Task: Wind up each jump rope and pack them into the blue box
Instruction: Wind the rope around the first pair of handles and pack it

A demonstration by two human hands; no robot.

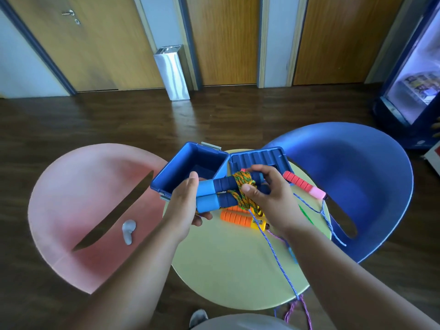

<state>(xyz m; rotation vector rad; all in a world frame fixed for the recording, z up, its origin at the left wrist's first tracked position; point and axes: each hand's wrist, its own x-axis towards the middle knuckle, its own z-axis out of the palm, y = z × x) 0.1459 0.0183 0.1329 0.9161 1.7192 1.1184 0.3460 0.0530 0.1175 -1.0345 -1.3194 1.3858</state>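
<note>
My left hand [184, 203] grips the light-blue ends of two blue jump-rope handles [215, 194] held side by side above the table. An orange-and-green cord [242, 186] is wound around their middle, and my right hand [266, 194] pinches that cord with thumb and fingers. Just behind them the open blue box [176, 175] stands on the round yellow table [238, 270], its lid [259, 158] flipped open to the right. An orange handle [235, 218] lies under the bundle. A red-and-pink handle [302, 183] lies to the right. Blue cord [281, 263] and purple cord [297, 310] trail off the table's front.
A pink chair [71, 198] stands left of the table with a small white object [128, 231] on its seat. A blue chair [357, 175] stands to the right. Wooden doors, a metal bin [172, 72] and a blue fridge [414, 79] line the far side.
</note>
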